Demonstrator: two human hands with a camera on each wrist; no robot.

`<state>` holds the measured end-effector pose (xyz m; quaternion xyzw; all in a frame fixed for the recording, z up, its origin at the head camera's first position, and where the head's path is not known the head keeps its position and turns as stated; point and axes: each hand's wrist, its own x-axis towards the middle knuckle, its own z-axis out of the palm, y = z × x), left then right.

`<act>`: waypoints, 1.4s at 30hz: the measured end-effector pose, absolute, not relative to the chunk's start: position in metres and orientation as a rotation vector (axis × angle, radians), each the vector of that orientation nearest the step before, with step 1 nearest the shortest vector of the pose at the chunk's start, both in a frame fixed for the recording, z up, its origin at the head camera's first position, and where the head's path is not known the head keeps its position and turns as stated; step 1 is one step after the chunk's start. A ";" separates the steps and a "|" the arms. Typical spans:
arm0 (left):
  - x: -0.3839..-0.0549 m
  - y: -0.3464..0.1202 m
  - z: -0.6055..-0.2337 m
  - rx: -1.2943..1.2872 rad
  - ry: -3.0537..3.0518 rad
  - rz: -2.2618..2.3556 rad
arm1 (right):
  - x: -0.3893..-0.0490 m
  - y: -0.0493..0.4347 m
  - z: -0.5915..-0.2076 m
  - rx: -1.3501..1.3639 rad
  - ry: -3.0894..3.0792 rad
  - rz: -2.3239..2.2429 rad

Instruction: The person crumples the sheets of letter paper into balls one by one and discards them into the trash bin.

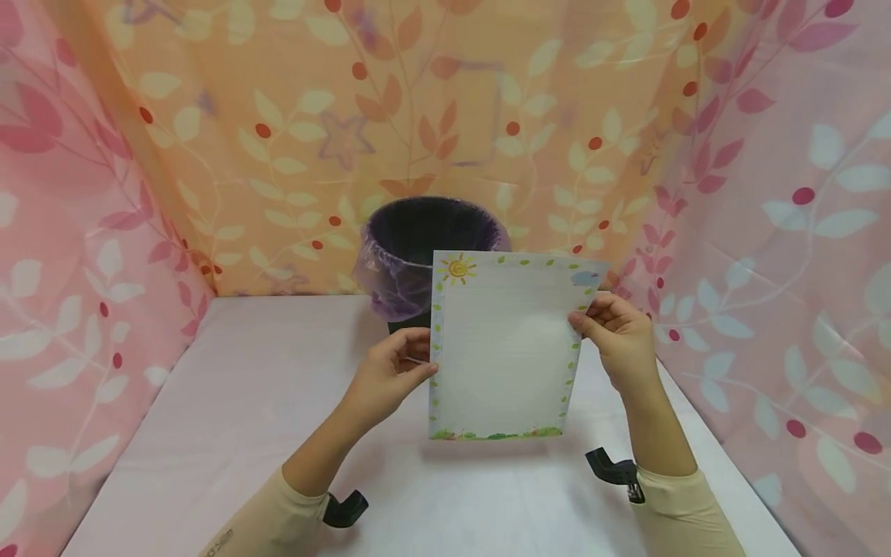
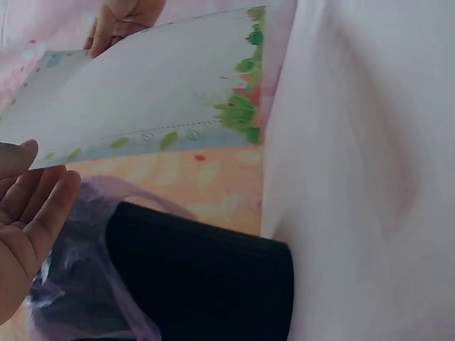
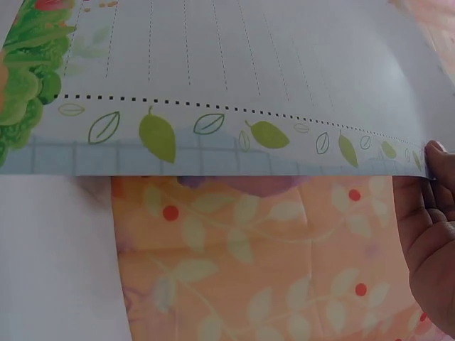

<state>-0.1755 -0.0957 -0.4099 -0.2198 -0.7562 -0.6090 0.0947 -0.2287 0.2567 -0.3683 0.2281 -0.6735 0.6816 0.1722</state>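
Note:
A sheet of lined writing paper (image 1: 506,348) with a printed sun, cloud and leaf border is held up above the table. My left hand (image 1: 391,373) pinches its left edge between thumb and fingers. Higher up on the opposite edge, my right hand (image 1: 618,336) pinches the paper too. Seen from the left wrist, the sheet (image 2: 156,78) bows slightly between the two hands. In the right wrist view, the leaf-printed edge of the paper (image 3: 234,142) runs to the right hand's thumb and fingers (image 3: 434,227).
Behind the paper stands a black bin (image 2: 206,277) lined with a purple plastic bag (image 1: 393,282); the sheet covers part of it. A white-covered table (image 1: 278,387) lies below. Leaf-patterned cloth (image 1: 278,155) hangs at the back and both sides. Black curved pieces (image 1: 346,510) sit at both sleeves.

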 end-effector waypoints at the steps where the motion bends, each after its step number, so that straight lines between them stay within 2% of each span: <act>1: -0.174 -0.100 -0.409 -0.644 -2.227 -1.795 | -0.229 0.252 -0.369 0.651 -1.918 1.930; 9: -0.159 -0.114 -0.411 -0.450 -2.161 -1.873 | -0.230 0.217 -0.374 0.690 -1.958 1.971; 16: -0.158 -0.115 -0.408 -0.319 -2.121 -1.879 | -0.231 0.204 -0.378 0.751 -1.924 1.965; 27: -0.155 -0.115 -0.397 -0.337 -1.995 -1.935 | -0.225 0.206 -0.376 0.819 -1.813 1.883; 31: -0.152 -0.115 -0.391 -0.355 -1.956 -1.948 | -0.217 0.202 -0.370 0.846 -1.789 1.692; 42: -0.136 -0.118 -0.383 -0.481 -1.887 -1.908 | -0.191 0.176 -0.372 1.083 -2.201 1.383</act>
